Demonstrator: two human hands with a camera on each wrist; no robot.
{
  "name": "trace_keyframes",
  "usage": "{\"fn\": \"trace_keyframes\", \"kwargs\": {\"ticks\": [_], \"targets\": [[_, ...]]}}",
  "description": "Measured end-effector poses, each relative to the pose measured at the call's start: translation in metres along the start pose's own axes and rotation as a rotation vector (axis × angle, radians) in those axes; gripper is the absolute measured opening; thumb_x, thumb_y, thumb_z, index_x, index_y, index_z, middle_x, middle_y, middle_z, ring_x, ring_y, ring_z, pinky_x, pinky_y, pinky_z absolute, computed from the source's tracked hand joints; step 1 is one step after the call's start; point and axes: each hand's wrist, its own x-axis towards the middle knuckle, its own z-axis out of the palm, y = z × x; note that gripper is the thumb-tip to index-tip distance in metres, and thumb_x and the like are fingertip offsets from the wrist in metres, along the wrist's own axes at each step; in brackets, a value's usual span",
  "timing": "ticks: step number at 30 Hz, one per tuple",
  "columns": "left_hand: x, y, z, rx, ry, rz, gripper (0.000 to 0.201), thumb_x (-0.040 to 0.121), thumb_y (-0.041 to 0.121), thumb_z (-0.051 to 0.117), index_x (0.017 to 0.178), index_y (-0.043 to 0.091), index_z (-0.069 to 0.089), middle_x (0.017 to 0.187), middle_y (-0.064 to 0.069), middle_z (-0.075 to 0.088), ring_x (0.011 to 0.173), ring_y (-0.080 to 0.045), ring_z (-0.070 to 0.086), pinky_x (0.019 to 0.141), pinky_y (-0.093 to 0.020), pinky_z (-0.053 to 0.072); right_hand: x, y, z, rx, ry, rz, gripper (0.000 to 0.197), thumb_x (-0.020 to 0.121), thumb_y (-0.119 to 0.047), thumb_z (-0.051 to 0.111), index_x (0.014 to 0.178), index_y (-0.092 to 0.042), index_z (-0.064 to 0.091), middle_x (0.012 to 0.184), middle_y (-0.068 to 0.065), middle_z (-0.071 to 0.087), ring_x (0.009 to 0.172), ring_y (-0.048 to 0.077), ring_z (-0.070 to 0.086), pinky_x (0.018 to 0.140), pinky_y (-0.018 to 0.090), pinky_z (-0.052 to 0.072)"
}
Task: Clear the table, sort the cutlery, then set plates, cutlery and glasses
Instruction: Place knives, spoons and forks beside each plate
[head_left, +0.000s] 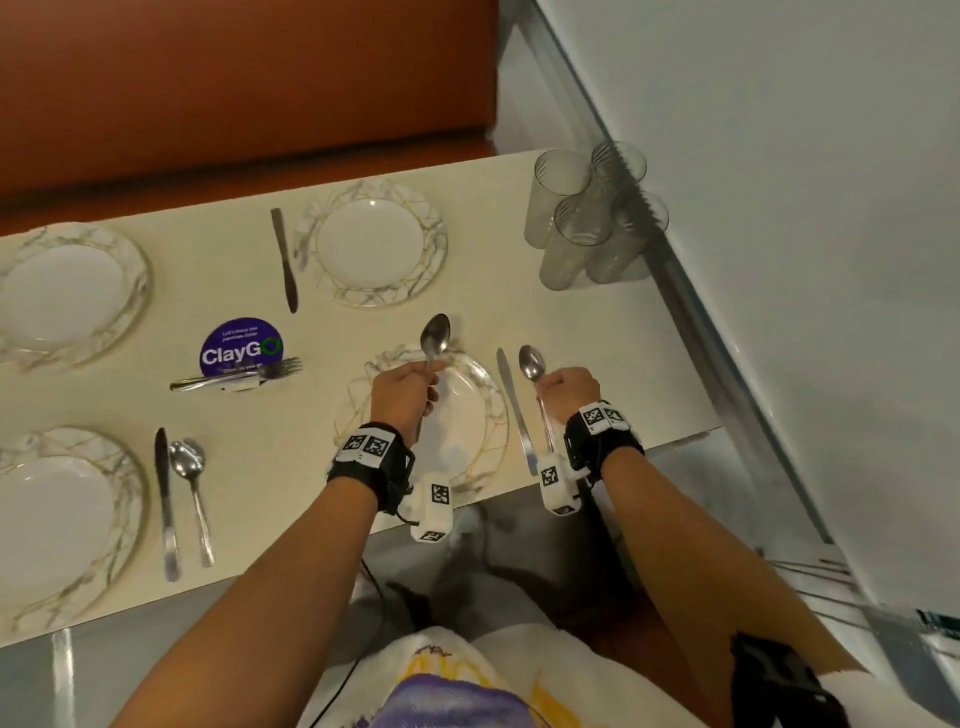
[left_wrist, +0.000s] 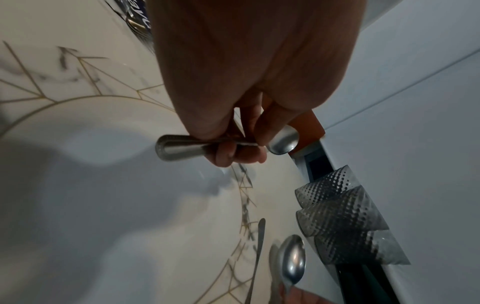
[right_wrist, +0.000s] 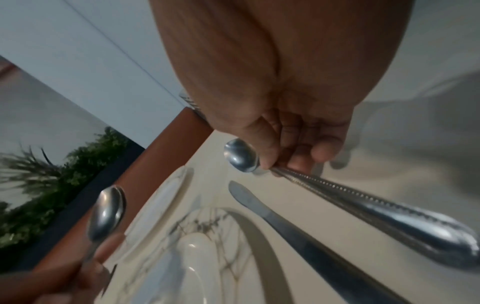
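Left hand (head_left: 402, 392): a spoon (head_left: 435, 338) is gripped by curled fingers above the plate (head_left: 493, 415).
Right hand (head_left: 569, 389): a second spoon (head_left: 532, 362) is gripped, apparently just beside the knife (head_left: 511, 405).
Glasses (head_left: 587, 218): grouped at the desk (head_left: 597, 338) corner.

Orange bench (head_left: 249, 78), white wall (head_left: 779, 156), perhaps greenery (right_wrist: 52, 185).

On the cream table (head_left: 597, 322) are found four marbled plates (head_left: 379, 244), three knives (head_left: 284, 260), forks (head_left: 244, 376), a spoon (head_left: 189, 467), a sticker (head_left: 239, 343) and clustered glasses (head_left: 587, 218).

Far-left plates (head_left: 62, 296) (rims cropped), sticker (head_left: 240, 347) small print illegible
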Motion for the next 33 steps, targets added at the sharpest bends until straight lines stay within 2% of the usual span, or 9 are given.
{"fn": "trace_keyframes", "kwargs": {"ticks": [2,4,7,11,14,18,27,31,33], "targets": [[0.001,0.001,0.001,-0.016,0.004,-0.004,0.027,0.096,-0.001,0.056,0.1,0.009,0.08,0.077,-0.002,0.064,0.059,-0.013,0.048,0.05,-0.023,0.038,0.004,0.0,0.002,-0.07,0.016,0.013,0.019,0.091,-0.015,0.063,0.079,-0.01,0.076,0.068,-0.001,0.066,0.075,0.023,0.065,0.061,0.024,0.048],[0.001,0.001,0.001,-0.011,0.012,-0.005,0.024,0.096,0.001,0.059,0.101,0.009,0.081,0.076,-0.001,0.064,0.059,-0.012,0.049,0.05,-0.022,0.038,0.009,0.0,0.007,-0.112,0.037,-0.001,0.024,0.091,-0.015,0.063,0.07,-0.01,0.073,0.069,0.002,0.068,0.071,0.021,0.064,0.059,0.023,0.049],[0.001,0.002,0.002,-0.015,0.02,0.004,0.023,0.097,0.001,0.058,0.102,0.008,0.08,0.075,0.0,0.063,0.058,-0.012,0.048,0.05,-0.02,0.038,0.013,0.002,0.009,-0.104,0.055,-0.012,0.019,0.09,-0.014,0.064,0.082,-0.006,0.08,0.082,0.008,0.076,0.076,0.023,0.071,0.065,0.023,0.053],[0.003,0.002,0.004,-0.043,0.026,0.01,0.028,0.098,-0.001,0.054,0.093,0.012,0.079,0.08,-0.005,0.064,0.062,-0.014,0.051,0.053,-0.024,0.04,0.017,0.004,0.009,-0.16,0.079,-0.002,0.021,0.092,-0.02,0.065,0.085,-0.005,0.079,0.087,0.008,0.076,0.072,0.019,0.065,0.053,0.016,0.038],[0.005,-0.002,0.005,-0.038,0.025,0.008,0.025,0.098,0.0,0.056,0.097,0.008,0.079,0.082,-0.006,0.064,0.062,-0.014,0.052,0.053,-0.023,0.04,0.02,0.006,0.007,-0.183,0.061,-0.011,0.021,0.092,-0.024,0.067,0.092,-0.007,0.08,0.093,0.005,0.077,0.076,0.018,0.065,0.056,0.016,0.037],[0.006,-0.003,0.009,-0.028,0.016,0.007,0.024,0.099,-0.001,0.055,0.108,0.002,0.077,0.082,-0.006,0.064,0.063,-0.014,0.053,0.053,-0.023,0.041,0.023,0.01,0.004,-0.171,0.067,0.006,0.019,0.09,-0.024,0.073,0.094,-0.007,0.08,0.093,0.006,0.077,0.069,0.013,0.06,0.053,0.012,0.037],[0.006,-0.006,0.007,0.014,-0.02,0.037,0.024,0.101,0.003,0.055,0.111,0.004,0.077,0.086,-0.004,0.069,0.072,-0.015,0.059,0.063,-0.025,0.049,0.02,0.012,0.002,-0.171,0.071,0.01,0.016,0.09,-0.02,0.071,0.089,-0.007,0.08,0.088,0.005,0.077,0.054,0.004,0.052,0.044,0.009,0.028],[0.004,-0.003,0.004,0.012,-0.039,0.044,0.024,0.102,0.003,0.055,0.111,0.004,0.076,0.085,-0.004,0.068,0.073,-0.016,0.058,0.062,-0.025,0.048,0.011,0.0,-0.004,-0.103,0.14,-0.08,0.02,0.091,-0.016,0.066,0.074,-0.012,0.076,0.081,0.004,0.075,0.055,0.005,0.053,0.057,0.016,0.044],[0.0,0.003,0.001,0.018,-0.042,0.052,0.024,0.102,0.003,0.054,0.113,0.003,0.076,0.084,-0.003,0.068,0.072,-0.015,0.057,0.061,-0.024,0.048,0.005,-0.016,-0.006,-0.041,0.167,-0.172,0.017,0.091,-0.017,0.065,0.078,-0.013,0.076,0.083,0.003,0.075,0.065,0.012,0.06,0.067,0.018,0.045]]}}
